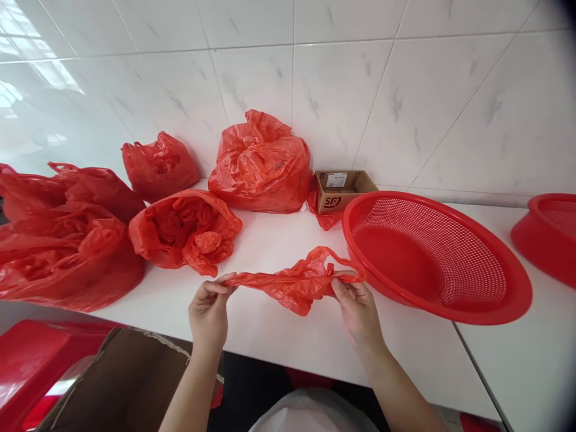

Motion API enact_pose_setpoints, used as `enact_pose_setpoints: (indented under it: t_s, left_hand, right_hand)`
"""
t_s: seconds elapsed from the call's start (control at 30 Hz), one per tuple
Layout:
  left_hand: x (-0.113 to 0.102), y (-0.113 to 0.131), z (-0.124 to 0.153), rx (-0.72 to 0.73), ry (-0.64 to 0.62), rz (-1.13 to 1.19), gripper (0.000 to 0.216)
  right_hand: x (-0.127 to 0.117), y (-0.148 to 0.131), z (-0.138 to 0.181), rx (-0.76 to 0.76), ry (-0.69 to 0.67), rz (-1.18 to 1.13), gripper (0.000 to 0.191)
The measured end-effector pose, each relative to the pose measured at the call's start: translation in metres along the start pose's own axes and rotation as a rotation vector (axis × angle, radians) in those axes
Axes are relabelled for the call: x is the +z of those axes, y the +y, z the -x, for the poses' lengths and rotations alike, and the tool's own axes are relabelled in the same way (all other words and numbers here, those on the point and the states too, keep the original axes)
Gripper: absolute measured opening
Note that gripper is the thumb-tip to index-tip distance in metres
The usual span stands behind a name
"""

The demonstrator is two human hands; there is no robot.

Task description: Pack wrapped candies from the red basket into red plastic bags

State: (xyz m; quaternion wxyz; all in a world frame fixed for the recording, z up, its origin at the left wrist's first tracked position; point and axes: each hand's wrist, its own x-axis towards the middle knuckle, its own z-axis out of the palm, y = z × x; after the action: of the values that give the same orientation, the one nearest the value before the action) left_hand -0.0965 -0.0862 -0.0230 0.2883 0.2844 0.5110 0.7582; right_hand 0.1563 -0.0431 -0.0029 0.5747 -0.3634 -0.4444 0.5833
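Observation:
A crumpled red plastic bag (292, 285) is stretched sideways between my two hands, above the white table (274, 336). My left hand (210, 309) pinches its narrow, twisted end. At the other end, near the handle loops, my right hand (357, 303) grips the bag between thumb and fingers. The right hand is close to the rim of a large red plastic colander (405, 258). Left of the held bag lies an open red bag (180, 228) stuffed with more crumpled red plastic.
Full red bags stand along the left side (67, 258) and against the tiled wall (261, 162). A small cardboard box (342, 195) sits behind the colander. Another red basket (549, 240) is at far right. Below the table edge are a large carton (135, 378) and a red stool (49, 354).

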Motion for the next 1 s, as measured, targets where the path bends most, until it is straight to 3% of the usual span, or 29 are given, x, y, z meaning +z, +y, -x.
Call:
enact_pose_setpoints:
  t_s: [0.1,0.2,0.3,0.37,0.47,0.53,0.6,0.73,0.83,0.9,1.0]
  left_hand:
    - [-0.006,0.002,-0.012,0.007,0.098,0.046,0.026]
    - [-0.009,0.003,-0.011,-0.033,0.106,-0.067,0.021]
    - [-0.003,0.012,0.005,0.101,0.092,-0.270,0.014]
    - [0.010,0.020,0.022,0.290,-0.029,-0.424,0.015]
    - [0.037,0.030,0.042,0.430,-0.398,-0.605,0.051]
    - [0.051,0.032,0.044,0.365,-0.587,-0.612,0.057]
    - [0.054,0.032,0.037,0.228,-0.606,-0.568,0.040]
    - [0.042,0.036,0.012,-0.043,-0.420,-0.460,0.022]
    - [0.033,0.034,0.004,-0.212,-0.430,-0.267,0.021]
    - [0.029,0.030,0.002,-0.292,-0.389,-0.128,0.023]
    - [0.018,0.026,-0.004,-0.349,-0.197,0.033,0.026]
  right_hand:
    - [-0.007,-0.016,-0.003,-0.056,0.075,-0.061,0.012]
    - [-0.011,-0.029,-0.006,-0.104,0.160,-0.070,0.010]
    - [-0.009,-0.034,-0.005,-0.157,0.144,-0.021,0.010]
    - [-0.002,-0.032,-0.001,-0.158,0.075,0.049,0.013]
    - [0.014,-0.030,0.007,-0.098,-0.129,0.164,0.016]
    - [0.021,-0.032,0.011,-0.088,-0.305,0.228,0.023]
    - [0.021,-0.036,0.012,-0.113,-0.376,0.293,0.030]
    - [0.004,-0.043,0.009,-0.116,-0.277,0.288,0.033]
    - [-0.010,-0.044,0.006,-0.077,-0.266,0.225,0.021]
    - [-0.017,-0.045,0.004,-0.076,-0.210,0.183,0.014]
    - [-0.030,-0.054,0.001,-0.111,-0.054,0.108,0.008]
